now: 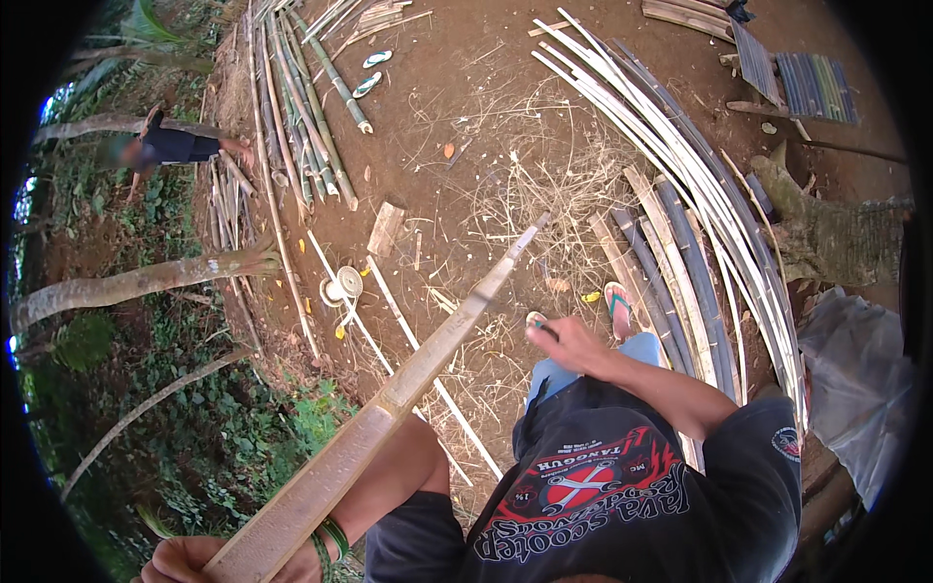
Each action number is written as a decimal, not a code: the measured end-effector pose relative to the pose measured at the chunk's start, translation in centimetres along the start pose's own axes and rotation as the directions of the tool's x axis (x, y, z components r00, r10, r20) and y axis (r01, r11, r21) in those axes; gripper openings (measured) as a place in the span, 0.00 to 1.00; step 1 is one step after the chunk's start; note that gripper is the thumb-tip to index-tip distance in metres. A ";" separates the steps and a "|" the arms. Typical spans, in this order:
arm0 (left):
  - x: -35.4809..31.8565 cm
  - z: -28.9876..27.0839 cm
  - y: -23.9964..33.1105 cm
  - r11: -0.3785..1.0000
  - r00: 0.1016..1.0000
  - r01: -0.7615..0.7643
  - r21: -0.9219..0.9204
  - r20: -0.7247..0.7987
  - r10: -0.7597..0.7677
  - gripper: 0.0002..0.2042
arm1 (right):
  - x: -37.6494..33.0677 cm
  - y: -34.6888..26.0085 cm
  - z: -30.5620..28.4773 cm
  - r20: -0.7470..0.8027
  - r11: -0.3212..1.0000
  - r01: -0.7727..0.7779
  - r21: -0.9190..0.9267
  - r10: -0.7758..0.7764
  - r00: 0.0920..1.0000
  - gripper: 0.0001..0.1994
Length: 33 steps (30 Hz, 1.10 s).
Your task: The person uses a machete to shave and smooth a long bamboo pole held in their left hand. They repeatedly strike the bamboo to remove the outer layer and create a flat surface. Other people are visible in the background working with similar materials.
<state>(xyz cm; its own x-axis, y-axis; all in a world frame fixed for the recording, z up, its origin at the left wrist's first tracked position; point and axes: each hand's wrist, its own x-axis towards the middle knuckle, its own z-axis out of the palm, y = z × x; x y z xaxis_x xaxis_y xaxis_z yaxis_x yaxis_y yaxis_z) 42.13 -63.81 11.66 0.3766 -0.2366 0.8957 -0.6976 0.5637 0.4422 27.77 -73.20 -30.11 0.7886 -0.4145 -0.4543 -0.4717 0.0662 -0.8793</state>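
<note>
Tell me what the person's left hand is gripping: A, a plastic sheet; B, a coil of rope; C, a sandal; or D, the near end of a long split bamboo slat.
D: the left hand closes around the near end of the long bamboo slat, which runs up and away over the dirt.

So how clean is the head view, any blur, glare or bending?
Head view: even daylight, no glare; the fisheye bends the bamboo strips toward the black rim; the left hand and long bamboo slat look sharp, the right hand slightly soft.
</note>
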 end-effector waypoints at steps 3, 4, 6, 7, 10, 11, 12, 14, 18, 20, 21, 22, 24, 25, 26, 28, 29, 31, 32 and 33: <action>0.2 -0.2 -0.1 0.998 1.000 0.030 -0.052 -0.002 -0.030 0.12 | 0.1 0.7 0.3 0.007 0.962 0.271 -0.026 -0.271 0.963 0.28; 0.3 -0.1 -0.1 0.996 0.999 0.038 -0.080 0.005 -0.037 0.13 | 1.1 2.5 1.0 -0.012 0.939 0.343 -0.037 -0.344 0.939 0.28; 0.3 0.1 0.0 0.994 0.999 0.043 -0.098 0.025 -0.041 0.13 | 5.0 9.1 2.0 -0.073 1.000 -0.019 0.002 0.019 0.997 0.32; 0.3 0.2 0.0 0.993 0.999 0.044 -0.108 0.032 -0.041 0.13 | 6.9 12.2 1.7 -0.108 0.976 -0.215 -0.031 0.210 0.972 0.34; 0.1 0.0 -0.1 0.991 0.993 0.094 -0.098 0.079 -0.086 0.13 | 10.5 19.4 1.3 -0.178 0.914 -0.373 -0.161 0.345 0.922 0.38; -0.1 -0.1 -0.3 0.988 0.994 0.083 -0.129 0.075 -0.073 0.12 | 10.2 18.6 1.4 -0.146 0.939 -0.321 -0.121 0.304 0.942 0.37; -0.2 -0.4 -0.3 0.989 0.994 0.085 -0.120 0.074 -0.076 0.12 | 9.2 16.7 1.4 -0.116 0.959 -0.272 -0.081 0.262 0.958 0.36; -0.3 -1.1 -0.3 0.992 0.995 0.084 -0.099 0.065 -0.078 0.13 | 6.5 11.8 0.5 -0.035 0.988 -0.144 -0.052 0.142 0.989 0.34; 0.0 -1.2 0.8 0.991 0.993 0.079 -0.112 0.098 -0.068 0.13 | 5.3 10.2 0.3 0.068 0.995 0.097 0.003 -0.097 0.993 0.30; -0.1 -0.5 0.9 0.991 0.996 0.065 -0.114 0.075 -0.057 0.13 | 8.4 14.3 0.8 -0.051 1.000 0.018 -0.016 -0.019 0.999 0.32; -0.2 0.0 0.8 0.991 0.997 0.056 -0.121 0.065 -0.049 0.13 | 10.8 16.8 1.1 -0.162 0.970 -0.159 -0.185 0.130 0.978 0.35; -0.4 0.1 0.7 0.990 0.997 0.059 -0.127 0.063 -0.052 0.13 | 11.5 17.7 0.1 -0.156 0.956 -0.220 -0.194 0.191 0.969 0.36; -0.4 -0.3 0.9 0.990 0.997 0.062 -0.125 0.061 -0.055 0.12 | 12.4 16.7 -1.1 -0.133 0.919 -0.328 -0.217 0.305 0.943 0.37; -0.5 -0.5 1.2 0.992 0.999 0.041 -0.120 0.010 -0.040 0.12 | 12.4 15.4 -0.7 -0.084 0.954 -0.236 -0.183 0.224 0.971 0.36; -0.7 -1.0 1.3 0.990 0.999 0.040 -0.134 0.011 -0.039 0.12 | 10.9 13.5 -0.9 -0.031 0.975 -0.154 -0.161 0.151 0.988 0.35; -1.2 -1.8 1.4 0.984 0.999 0.044 -0.172 0.009 -0.043 0.12 | 7.7 9.9 -1.6 0.101 0.987 0.013 -0.162 0.004 0.995 0.33; -1.3 -2.1 1.5 0.986 0.999 0.036 -0.161 0.007 -0.035 0.12 | 6.3 7.9 -2.0 0.180 0.978 0.105 -0.181 -0.072 0.981 0.31; -1.3 -2.3 1.9 0.963 0.997 0.042 -0.266 0.067 -0.025 0.12 | 5.6 7.9 -2.4 0.240 0.966 0.235 -0.111 -0.204 0.949 0.27; -1.2 -2.3 2.1 0.948 0.995 0.046 -0.316 0.096 -0.016 0.12 | 6.1 8.9 -2.4 0.160 0.981 0.146 -0.128 -0.125 0.979 0.28; -1.4 -2.1 2.2 0.896 0.986 0.067 -0.438 0.169 0.010 0.12 | 7.1 10.5 -2.1 0.087 0.988 0.064 -0.144 -0.051 0.995 0.28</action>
<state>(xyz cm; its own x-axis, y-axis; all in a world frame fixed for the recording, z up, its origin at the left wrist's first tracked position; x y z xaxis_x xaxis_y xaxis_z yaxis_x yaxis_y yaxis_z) 41.37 -60.55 11.30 0.2612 -0.3617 0.8949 -0.3334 0.8363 0.4353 27.59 -77.40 -42.30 0.8431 -0.3368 -0.4192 -0.4724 -0.0916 -0.8766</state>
